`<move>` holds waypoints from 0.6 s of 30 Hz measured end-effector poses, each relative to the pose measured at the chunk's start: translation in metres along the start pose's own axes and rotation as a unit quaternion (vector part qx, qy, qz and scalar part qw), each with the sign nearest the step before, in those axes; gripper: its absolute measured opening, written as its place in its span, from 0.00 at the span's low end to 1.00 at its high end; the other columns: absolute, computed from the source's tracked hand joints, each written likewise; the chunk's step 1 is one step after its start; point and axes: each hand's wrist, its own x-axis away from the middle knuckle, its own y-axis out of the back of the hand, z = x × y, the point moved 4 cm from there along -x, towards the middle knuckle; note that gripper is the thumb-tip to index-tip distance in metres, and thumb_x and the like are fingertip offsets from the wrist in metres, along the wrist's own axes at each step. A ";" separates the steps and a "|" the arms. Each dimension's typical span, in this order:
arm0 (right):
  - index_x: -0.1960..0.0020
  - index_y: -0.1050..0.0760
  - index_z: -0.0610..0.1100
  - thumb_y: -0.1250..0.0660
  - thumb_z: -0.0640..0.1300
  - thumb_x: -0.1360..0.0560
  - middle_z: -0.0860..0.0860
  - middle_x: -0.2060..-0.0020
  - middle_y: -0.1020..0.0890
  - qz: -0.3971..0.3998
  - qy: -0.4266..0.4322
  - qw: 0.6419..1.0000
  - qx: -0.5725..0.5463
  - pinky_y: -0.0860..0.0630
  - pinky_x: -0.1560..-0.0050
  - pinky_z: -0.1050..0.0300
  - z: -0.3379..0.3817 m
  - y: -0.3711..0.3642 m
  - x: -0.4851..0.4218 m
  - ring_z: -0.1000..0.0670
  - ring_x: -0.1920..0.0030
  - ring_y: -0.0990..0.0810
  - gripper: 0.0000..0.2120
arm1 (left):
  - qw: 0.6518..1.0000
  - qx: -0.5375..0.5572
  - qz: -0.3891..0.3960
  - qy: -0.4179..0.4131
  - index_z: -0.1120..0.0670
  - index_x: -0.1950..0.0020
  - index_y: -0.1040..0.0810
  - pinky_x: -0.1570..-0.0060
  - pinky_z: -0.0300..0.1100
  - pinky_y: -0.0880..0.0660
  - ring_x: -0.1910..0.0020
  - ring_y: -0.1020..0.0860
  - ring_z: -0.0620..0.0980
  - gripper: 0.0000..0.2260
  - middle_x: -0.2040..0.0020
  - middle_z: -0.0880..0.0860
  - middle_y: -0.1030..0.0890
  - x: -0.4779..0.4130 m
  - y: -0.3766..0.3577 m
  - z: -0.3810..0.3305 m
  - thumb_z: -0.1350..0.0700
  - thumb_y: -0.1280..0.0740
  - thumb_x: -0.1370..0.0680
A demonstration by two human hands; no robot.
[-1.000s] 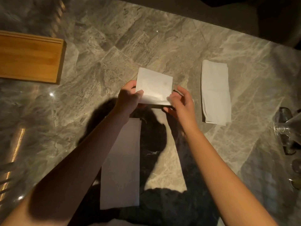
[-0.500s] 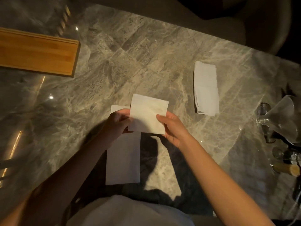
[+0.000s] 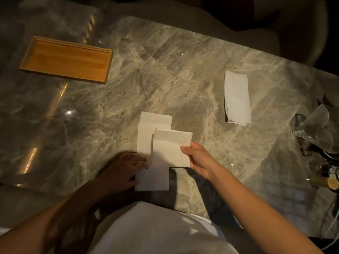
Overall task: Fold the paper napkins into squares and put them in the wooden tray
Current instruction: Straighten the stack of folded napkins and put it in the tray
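Near the table's front edge, the right hand (image 3: 199,160) pinches a folded square napkin (image 3: 171,148) by its right side, held just above a long napkin (image 3: 152,153) whose long axis runs away from the person. The left hand (image 3: 124,169), blurred, lies flat on that strip's near left edge, fingers spread. Far left, the wooden tray (image 3: 66,59) holds nothing. A stack of napkins (image 3: 237,98) lies to the right, lengthwise front to back.

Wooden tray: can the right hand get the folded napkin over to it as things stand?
Probably yes. The right hand holds the folded napkin by its right edge, and the marble table between it and the wooden tray at far left is bare. It is a long cross-body reach, though.
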 end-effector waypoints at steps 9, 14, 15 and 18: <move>0.47 0.22 0.44 0.41 0.32 0.22 0.49 0.58 0.13 -0.018 -0.002 1.000 0.011 0.18 0.65 0.56 -0.003 -0.007 0.002 0.50 0.58 0.14 0.12 | 0.998 -0.022 -0.037 -0.034 0.48 0.53 0.21 0.39 0.54 0.30 0.48 0.20 0.52 0.11 0.51 0.49 0.20 -0.013 -0.007 0.000 0.51 0.27 0.34; 0.48 0.22 0.44 0.41 0.32 0.22 0.48 0.57 0.13 -0.020 0.013 1.000 -0.005 0.18 0.64 0.56 0.010 -0.005 0.004 0.50 0.58 0.14 0.12 | 0.994 0.074 -0.084 0.008 0.50 0.59 0.20 0.48 0.48 0.27 0.56 0.21 0.51 0.04 0.53 0.49 0.20 -0.022 0.001 0.002 0.56 0.29 0.33; 0.48 0.22 0.44 0.41 0.32 0.22 0.47 0.57 0.13 -0.022 0.018 1.000 -0.011 0.18 0.64 0.56 0.014 -0.004 0.004 0.50 0.58 0.14 0.12 | 0.990 0.103 -0.096 0.018 0.50 0.60 0.20 0.50 0.48 0.26 0.55 0.21 0.50 0.02 0.51 0.49 0.20 -0.024 0.003 0.004 0.55 0.30 0.32; 0.46 0.22 0.43 0.42 0.33 0.22 0.47 0.56 0.13 -0.029 0.034 0.998 -0.034 0.18 0.63 0.56 0.028 -0.003 0.003 0.49 0.57 0.14 0.12 | 0.979 0.166 -0.107 0.059 0.51 0.56 0.20 0.50 0.45 0.28 0.52 0.23 0.46 0.07 0.49 0.48 0.20 -0.035 0.011 0.014 0.52 0.37 0.28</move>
